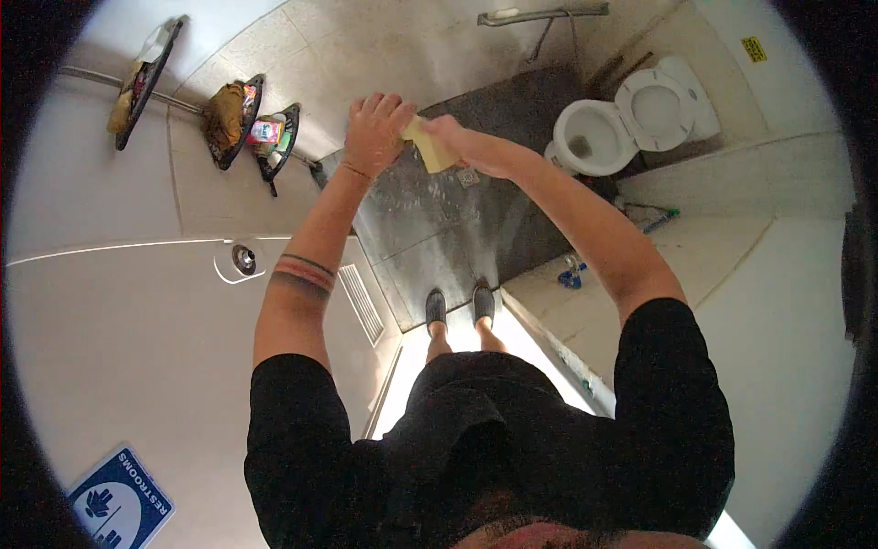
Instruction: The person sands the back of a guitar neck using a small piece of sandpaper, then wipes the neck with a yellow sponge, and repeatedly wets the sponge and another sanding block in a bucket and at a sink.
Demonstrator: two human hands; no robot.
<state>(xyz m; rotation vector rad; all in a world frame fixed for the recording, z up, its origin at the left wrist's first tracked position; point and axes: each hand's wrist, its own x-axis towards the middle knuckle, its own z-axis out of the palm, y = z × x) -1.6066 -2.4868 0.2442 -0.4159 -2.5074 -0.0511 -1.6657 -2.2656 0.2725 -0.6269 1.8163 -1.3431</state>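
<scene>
A pale yellow, flat-sided piece [435,154], perhaps a cloth or a packet, hangs between my hands above the dark floor; its exact kind is unclear. My right hand [466,146] is closed around its upper right side and slightly blurred. At its upper left edge, my left hand [376,130] has its fingers curled and meets the piece, with part of the grip hidden. Whitish specks show on my left wrist and in the area under the piece. Both arms reach well forward, away from my body.
A toilet [594,137] with its lid raised stands at right. Corner shelves [240,123] with packets and a brown cloth line the left wall. A grab rail [544,16] is at the far wall. A door [183,366] stands at left; a floor drain [467,177] lies below my hands.
</scene>
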